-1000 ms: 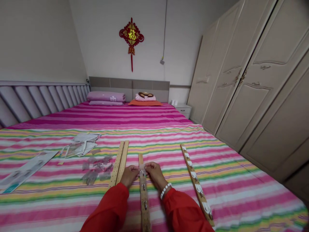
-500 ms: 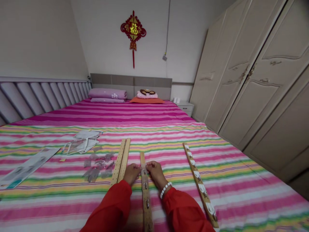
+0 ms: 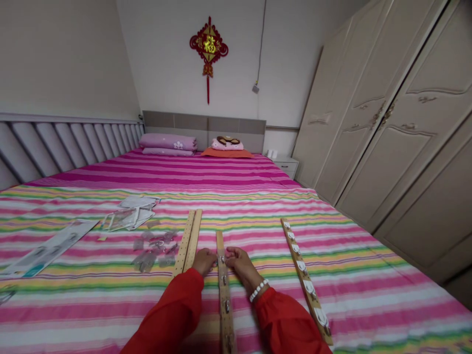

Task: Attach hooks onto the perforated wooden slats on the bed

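A perforated wooden strip (image 3: 223, 290) lies lengthwise on the striped bedspread (image 3: 332, 255) in front of me, with small metal hooks fixed along it. My left hand (image 3: 204, 261) and my right hand (image 3: 239, 261) meet over its far part, fingers pinched on a small clear hook piece (image 3: 221, 255) pressed against the strip. Both arms wear red sleeves; a white bead bracelet (image 3: 258, 290) circles the right wrist.
Two more bare strips (image 3: 189, 241) lie side by side left of my hands. A strip (image 3: 304, 278) with white hooks lies to the right. Loose clear hook pieces (image 3: 154, 248), torn packaging (image 3: 129, 216) and a card sheet (image 3: 47, 248) lie left. Wardrobe doors (image 3: 398, 128) line the right side.
Both hands have stayed pinched at the same spot on the middle strip. The view has shifted slightly, so things sit a little to the right and higher in the picture.
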